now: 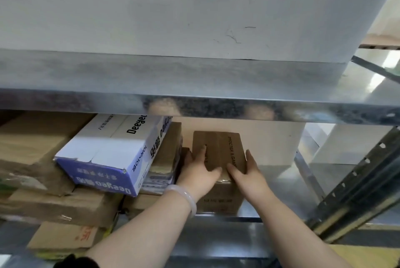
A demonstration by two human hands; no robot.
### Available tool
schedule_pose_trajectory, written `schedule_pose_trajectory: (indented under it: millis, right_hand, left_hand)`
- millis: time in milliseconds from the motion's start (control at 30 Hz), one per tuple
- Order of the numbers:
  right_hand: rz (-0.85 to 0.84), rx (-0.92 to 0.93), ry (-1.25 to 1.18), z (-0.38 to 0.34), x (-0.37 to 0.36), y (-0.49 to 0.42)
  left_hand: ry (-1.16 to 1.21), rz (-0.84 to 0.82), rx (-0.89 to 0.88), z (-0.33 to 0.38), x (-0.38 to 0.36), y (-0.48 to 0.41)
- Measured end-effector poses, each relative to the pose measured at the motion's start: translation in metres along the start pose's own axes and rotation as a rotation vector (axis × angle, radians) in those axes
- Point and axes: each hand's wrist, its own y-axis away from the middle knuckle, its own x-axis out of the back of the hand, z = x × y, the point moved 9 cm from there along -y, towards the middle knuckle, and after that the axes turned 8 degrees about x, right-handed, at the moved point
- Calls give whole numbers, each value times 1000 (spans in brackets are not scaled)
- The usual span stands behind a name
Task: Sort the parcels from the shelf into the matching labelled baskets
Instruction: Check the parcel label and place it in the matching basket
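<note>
— Where's the parcel?
— The brown box point(218, 150) sits on the shelf point(249, 213), right of the blue-and-white box point(112, 155). Left hand point(199, 172) and right hand point(249, 172) clasp its sides.

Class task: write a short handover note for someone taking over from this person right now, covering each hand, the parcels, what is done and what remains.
Left hand: flat on top of the small brown box, bangle on the wrist.
Right hand: gripping the same box at its right edge.
The box stands on the metal shelf, in front of a large white box.
A blue and white box lies tilted on the cardboard parcels to the left.
Done: box grasped. Left: lift it out and bin it; no baskets in view.
</note>
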Motion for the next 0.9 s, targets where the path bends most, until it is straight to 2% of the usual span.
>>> schedule_pose_trajectory:
  millis: [233,433,533,733,900]
  right_hand:
    - [227,93,-171,-5,31,49]
    - [275,101,-319,-25,48,128]
    - [331,148,-294,-40,52,179]
    - [407,319,-217,-68,35,292]
    - [438,285,-356,-85,16,360]
  left_hand:
    - [121,83,-288,18,2,39]
    - [209,74,-448,22,10,111]
    - [285,66,-465,11,20,150]
    - [439,45,-389,-30,50,216]
    - [470,109,-512,-65,79,289]
